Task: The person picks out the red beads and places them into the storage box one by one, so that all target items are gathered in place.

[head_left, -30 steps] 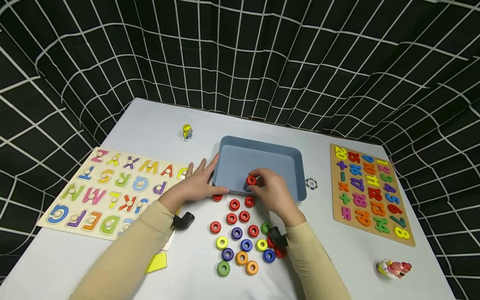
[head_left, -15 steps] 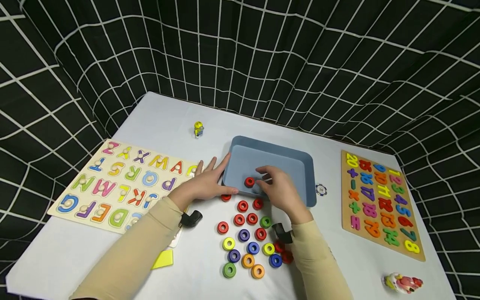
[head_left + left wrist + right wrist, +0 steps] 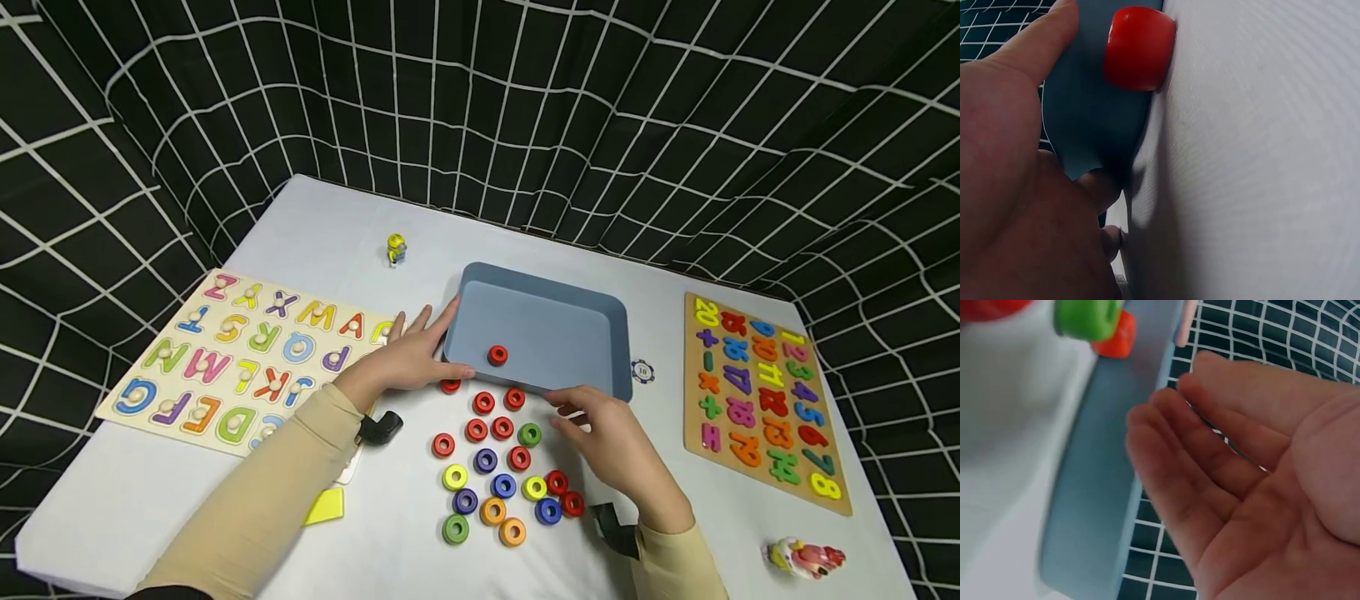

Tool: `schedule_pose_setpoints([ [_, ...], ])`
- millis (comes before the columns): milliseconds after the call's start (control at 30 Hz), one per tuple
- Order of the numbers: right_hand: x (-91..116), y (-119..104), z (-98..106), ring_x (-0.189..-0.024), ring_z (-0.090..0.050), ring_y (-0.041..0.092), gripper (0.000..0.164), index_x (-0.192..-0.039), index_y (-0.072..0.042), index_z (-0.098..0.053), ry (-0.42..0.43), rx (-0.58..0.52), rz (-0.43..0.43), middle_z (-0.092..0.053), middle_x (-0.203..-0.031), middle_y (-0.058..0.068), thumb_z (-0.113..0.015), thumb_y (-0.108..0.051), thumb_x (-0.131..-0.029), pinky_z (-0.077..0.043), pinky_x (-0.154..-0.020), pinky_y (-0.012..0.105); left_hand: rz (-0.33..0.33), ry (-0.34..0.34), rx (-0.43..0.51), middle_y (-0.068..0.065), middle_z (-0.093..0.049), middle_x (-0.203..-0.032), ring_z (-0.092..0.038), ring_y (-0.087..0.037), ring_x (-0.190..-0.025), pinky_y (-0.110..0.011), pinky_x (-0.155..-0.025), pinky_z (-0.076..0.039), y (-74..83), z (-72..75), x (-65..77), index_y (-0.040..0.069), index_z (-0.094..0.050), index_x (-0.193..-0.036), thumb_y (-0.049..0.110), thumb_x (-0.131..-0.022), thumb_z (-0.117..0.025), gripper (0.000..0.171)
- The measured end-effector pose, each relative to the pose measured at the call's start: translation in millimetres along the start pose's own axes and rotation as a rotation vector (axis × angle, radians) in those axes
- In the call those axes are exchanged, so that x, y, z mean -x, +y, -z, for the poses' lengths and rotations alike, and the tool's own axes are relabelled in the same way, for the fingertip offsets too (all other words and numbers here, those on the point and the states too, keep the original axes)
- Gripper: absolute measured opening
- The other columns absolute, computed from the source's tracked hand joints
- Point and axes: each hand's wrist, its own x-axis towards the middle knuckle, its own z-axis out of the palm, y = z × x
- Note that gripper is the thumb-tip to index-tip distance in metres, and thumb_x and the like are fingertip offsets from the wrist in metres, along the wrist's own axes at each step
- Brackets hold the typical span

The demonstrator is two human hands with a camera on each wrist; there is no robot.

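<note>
A shallow blue-grey tray (image 3: 540, 329) lies at the middle of the table, with one red ring (image 3: 497, 356) standing inside near its front left corner. My left hand (image 3: 401, 360) rests spread at that corner, thumb along the front rim and fingers by the left side. A second red ring (image 3: 1140, 49) sits outside against the tray's front wall, close to the thumb. My right hand (image 3: 611, 433) hovers over the front right edge, its fingers loosely bent and holding nothing. Several red rings (image 3: 502, 428) and a green ring (image 3: 529, 434) lie to its left.
Yellow, purple, blue and orange rings (image 3: 492, 511) lie nearer the front. A letter puzzle board (image 3: 247, 358) is at left, a number board (image 3: 765, 400) at right. Around them are a yellow figurine (image 3: 396, 249), a poker chip (image 3: 642, 371) and a pink-and-white figurine (image 3: 804, 558).
My right hand has let go of the red ring inside the tray, then moved right and back over the front rim. The left hand stays at the corner. The head view has shifted slightly.
</note>
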Motion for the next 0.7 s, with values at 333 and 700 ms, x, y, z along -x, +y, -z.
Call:
schedule_pose_setpoints([
  [333,47.9,14.7,-13.0,-0.095,-0.062,0.008,0.032,-0.116,-0.022,-0.068,-0.023,0.002,-0.170,-0.067,-0.111,-0.006,-0.073,-0.017,-0.085,-0.056,-0.083,0.033,-0.001,-0.014,-0.008,-0.005,-0.013,-0.163,0.005,-0.024,-0.152,-0.050,-0.119,0.018,1.4,-1.9,-2.4,0.043,0.013,-0.150,0.071,-0.077,-0.063,0.109],
  [700,85.8,19.7,-39.9,-0.085,-0.056,0.005,0.049,-0.118,-0.024,-0.066,0.029,-0.037,-0.351,-0.063,-0.103,-0.009,-0.084,-0.023,-0.073,-0.053,-0.074,0.020,0.028,-0.027,-0.008,-0.007,-0.010,-0.163,0.007,-0.023,-0.152,-0.051,-0.119,0.018,1.6,2.9,0.0,0.045,0.015,-0.149,0.072,-0.077,-0.061,0.108],
])
